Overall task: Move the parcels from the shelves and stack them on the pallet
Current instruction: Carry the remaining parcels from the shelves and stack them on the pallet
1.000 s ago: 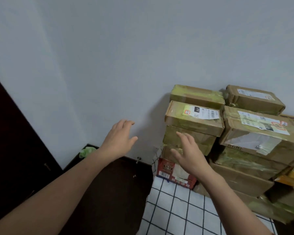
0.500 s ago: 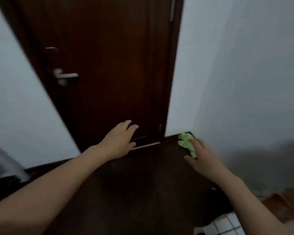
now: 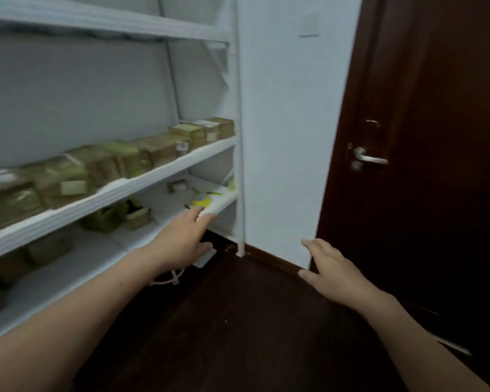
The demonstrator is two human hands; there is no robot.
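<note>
The left hand's fingers are lying straight and close together, holding nothing, with the thumb jutting out below them. Their tips are pointing up and right at the front edge of the lower shelf board; whether they are touching it cannot be told. The left hand is hovering palm down over the dark floor.

The right hand's fingers are also stretching out straight, with the thumb spreading apart, and are gripping nothing. The right hand is hanging well apart from the left, in front of the dark door.

Two hands are showing, and three boards of the white shelves. The row of parcels is sitting on the middle board: about eight brown, tape-wrapped boxes, though blur is making the count unsure. Their line is running along the board from the near left to the far right, ending by the upright post. On the lower board at least four more blurred boxes are sitting, near one yellow round object.

One silver handle is sticking out of the door.
</note>
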